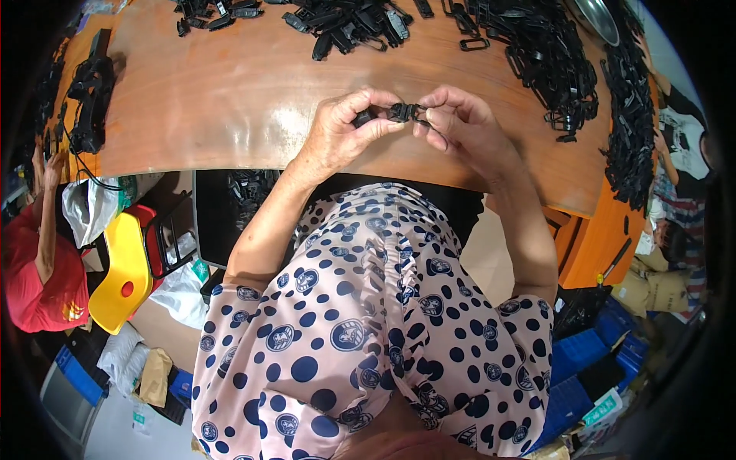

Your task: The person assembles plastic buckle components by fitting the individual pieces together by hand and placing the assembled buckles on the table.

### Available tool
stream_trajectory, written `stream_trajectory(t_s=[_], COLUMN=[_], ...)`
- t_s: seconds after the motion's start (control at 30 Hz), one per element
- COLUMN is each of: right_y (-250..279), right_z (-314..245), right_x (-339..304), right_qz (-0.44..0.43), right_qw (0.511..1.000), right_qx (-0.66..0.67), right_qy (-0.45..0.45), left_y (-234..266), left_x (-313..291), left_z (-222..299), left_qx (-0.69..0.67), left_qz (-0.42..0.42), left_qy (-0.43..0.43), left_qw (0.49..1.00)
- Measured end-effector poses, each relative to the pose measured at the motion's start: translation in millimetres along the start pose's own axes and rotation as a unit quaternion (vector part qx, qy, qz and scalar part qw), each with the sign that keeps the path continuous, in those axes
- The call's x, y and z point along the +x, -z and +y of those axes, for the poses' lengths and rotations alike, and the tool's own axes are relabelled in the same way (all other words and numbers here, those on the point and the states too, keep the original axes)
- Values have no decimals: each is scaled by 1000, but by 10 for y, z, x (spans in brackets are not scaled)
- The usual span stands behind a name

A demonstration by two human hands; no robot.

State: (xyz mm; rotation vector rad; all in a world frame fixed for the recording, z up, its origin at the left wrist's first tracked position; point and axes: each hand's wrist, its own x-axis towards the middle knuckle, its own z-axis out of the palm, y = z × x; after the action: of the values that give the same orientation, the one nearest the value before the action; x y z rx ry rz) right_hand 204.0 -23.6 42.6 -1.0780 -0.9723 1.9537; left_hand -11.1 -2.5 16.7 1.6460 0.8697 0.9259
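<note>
Above the near part of the wooden table, my two hands meet around small black plastic parts. My left hand pinches one black plastic piece between thumb and fingers; a dark bit also shows inside its curled fingers. From the other side, my right hand grips the narrow, frame-like end of a black part with thumb and forefinger. The pieces touch, but whether they are joined I cannot tell. Their exact kind is too small to make out.
Piles of black plastic parts lie along the far edge, with a larger heap at the right. A metal bowl stands far right. A black tray sits below the table's left edge. People work at both sides; a yellow chair is left.
</note>
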Motion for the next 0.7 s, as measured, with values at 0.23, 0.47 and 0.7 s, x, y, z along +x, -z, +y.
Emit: stream_trajectory(t_s=[0.23,0.47,0.7], right_y=[-52,-125,-175], right_z=[-70,-31,21], right_x=[-8,5,-17], right_qz=[6,43,55], right_qw=[999,991,992], right_qx=[-37,-105,-67], right_qy=[-34,-69,-93], left_y=[38,43,-32], left_x=[-25,-88,-128], left_z=[68,40,102], left_qx=[71,227,171], left_qz=[-12,-24,-2], left_qy=[-45,-103,-83], left_qw=[996,968,982])
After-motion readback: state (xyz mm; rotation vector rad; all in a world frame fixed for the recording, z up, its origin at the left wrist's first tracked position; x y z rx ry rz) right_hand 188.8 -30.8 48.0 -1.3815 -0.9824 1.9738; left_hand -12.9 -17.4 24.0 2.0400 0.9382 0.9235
